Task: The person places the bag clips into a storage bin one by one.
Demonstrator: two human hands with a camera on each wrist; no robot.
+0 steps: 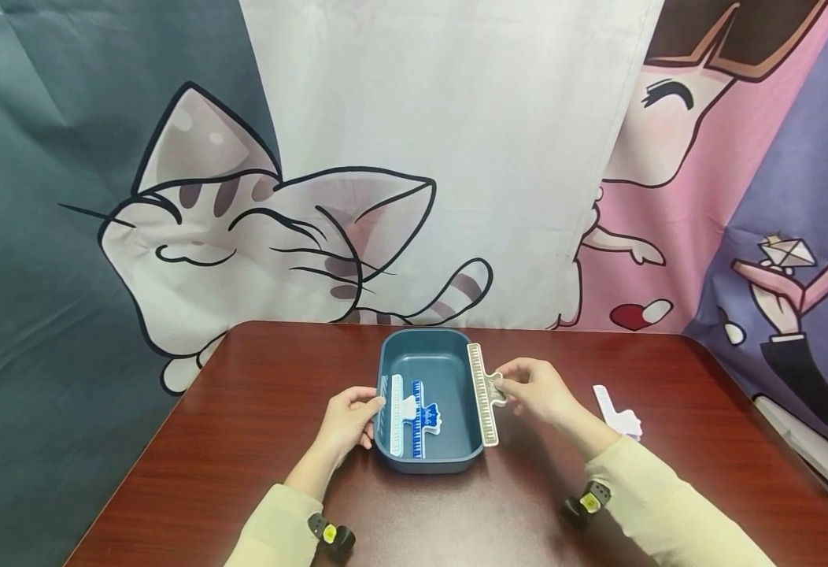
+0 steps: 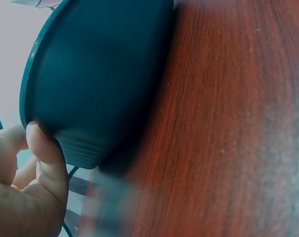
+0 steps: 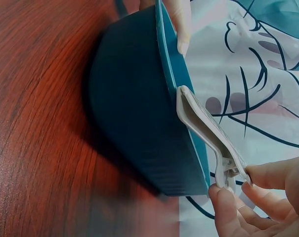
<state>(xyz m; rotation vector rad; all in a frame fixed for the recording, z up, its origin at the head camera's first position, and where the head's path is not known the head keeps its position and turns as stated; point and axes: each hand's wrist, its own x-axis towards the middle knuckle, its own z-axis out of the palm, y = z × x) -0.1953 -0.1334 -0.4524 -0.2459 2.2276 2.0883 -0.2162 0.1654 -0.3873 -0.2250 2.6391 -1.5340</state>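
Note:
A dark blue-green rectangular bin stands on the table. My left hand grips its left rim, thumb at the edge, as the left wrist view also shows. My right hand pinches the handle of a long beige clip with a piano-key pattern at the bin's right rim. In the right wrist view the long edge of this clip overlaps the rim, with thumb and fingers on its handle end. Inside the bin lie a white clip and a blue clip, side by side toward the left wall.
Another white clip lies on the reddish-brown table, right of the bin and partly behind my right forearm. A cloth with cartoon figures hangs behind the table's far edge.

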